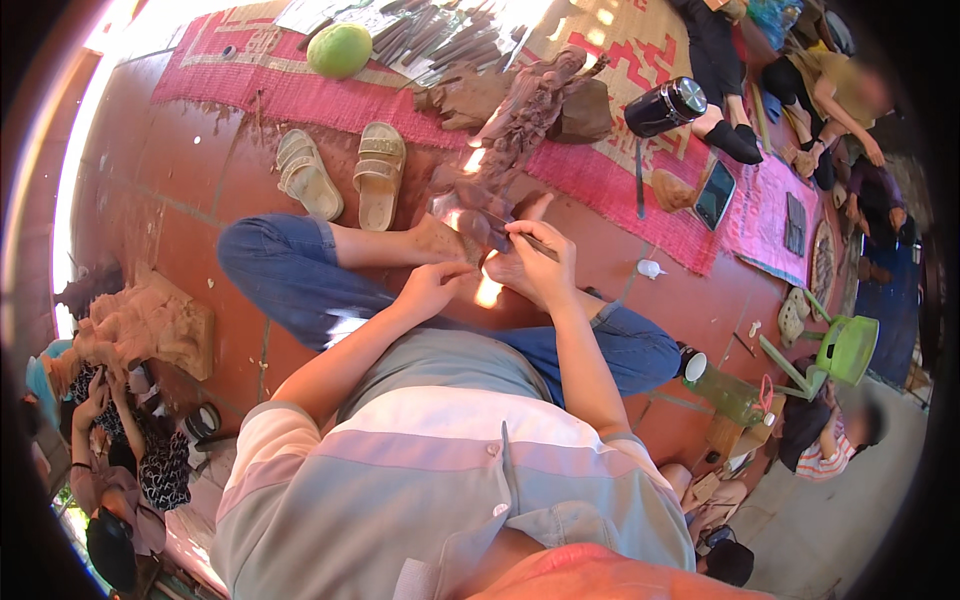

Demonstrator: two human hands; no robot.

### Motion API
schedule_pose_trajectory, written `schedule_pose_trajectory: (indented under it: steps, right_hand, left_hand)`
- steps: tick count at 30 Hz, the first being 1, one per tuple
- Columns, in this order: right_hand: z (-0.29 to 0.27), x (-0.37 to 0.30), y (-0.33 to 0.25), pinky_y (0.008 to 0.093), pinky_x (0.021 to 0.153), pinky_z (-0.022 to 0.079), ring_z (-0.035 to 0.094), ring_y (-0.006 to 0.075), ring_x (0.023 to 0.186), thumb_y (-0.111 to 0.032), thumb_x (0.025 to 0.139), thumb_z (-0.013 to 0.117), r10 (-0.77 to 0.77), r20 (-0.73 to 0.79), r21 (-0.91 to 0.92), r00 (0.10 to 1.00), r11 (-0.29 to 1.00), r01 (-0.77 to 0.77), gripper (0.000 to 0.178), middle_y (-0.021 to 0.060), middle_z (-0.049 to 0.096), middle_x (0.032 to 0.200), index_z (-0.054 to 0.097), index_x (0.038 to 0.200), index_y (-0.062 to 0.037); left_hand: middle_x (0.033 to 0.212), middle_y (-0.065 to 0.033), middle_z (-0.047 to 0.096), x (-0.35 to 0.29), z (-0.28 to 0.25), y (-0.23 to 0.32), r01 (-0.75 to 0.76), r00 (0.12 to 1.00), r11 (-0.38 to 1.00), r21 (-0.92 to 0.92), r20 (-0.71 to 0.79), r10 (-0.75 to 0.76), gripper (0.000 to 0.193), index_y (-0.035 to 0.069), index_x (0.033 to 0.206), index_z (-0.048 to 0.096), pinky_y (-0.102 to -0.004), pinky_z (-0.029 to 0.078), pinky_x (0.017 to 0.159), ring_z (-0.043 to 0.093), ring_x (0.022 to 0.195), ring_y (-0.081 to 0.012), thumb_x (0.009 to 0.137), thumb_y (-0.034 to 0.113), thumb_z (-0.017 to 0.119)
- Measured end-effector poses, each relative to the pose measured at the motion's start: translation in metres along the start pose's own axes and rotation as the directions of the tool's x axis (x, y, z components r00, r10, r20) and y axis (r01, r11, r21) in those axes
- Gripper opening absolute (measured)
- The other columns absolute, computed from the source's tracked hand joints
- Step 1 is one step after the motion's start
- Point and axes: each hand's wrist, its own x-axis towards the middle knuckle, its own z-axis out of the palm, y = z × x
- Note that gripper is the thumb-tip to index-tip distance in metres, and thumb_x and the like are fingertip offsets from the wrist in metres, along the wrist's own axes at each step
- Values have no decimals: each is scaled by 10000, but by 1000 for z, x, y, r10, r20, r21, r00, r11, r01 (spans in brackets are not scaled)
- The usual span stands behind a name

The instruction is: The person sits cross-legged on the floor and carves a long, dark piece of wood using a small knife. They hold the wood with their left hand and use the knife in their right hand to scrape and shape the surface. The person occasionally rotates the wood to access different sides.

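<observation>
A dark reddish-brown carved wooden statue (520, 115) lies lengthwise away from me, its near end between my bare feet. My right hand (545, 262) is closed round a slim carving tool (524, 233), whose tip points at the near end of the statue. Close beside it on the left, my left hand (435, 290) has its fingers drawn together by the near end of the carving. Whatever those fingers may hold is too small to make out.
Sandals (380, 175) stand left of the statue. Many carving tools (440, 40) and a green round fruit (340, 50) lie on the far mat. A black flask (665, 107), a phone (714, 195) and a green chair (846, 350) are rightward. Other people sit around, one by a carving (145, 325).
</observation>
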Motion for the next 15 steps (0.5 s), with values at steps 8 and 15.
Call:
schedule_pose_trajectory:
  steps: [8,15]
  right_hand:
    - [17,-13,4,208,731,471,596,54,804,-9,861,668,129,72,240,989,960,-143,113,14,670,846,676,973,-21]
    - [11,12,8,195,800,475,657,99,792,43,818,682,-81,111,-26,991,996,85,185,108,707,848,661,987,-28]
  left_hand:
    - [1057,-111,722,5,6,-9,-56,998,995,83,6,56,275,20,1149,684,-313,504,858,666,952,-166,931,181,639]
    - [1029,-108,723,0,1,-3,-8,1000,998,58,14,8,263,28,1132,692,-288,503,833,660,925,-133,929,184,634]
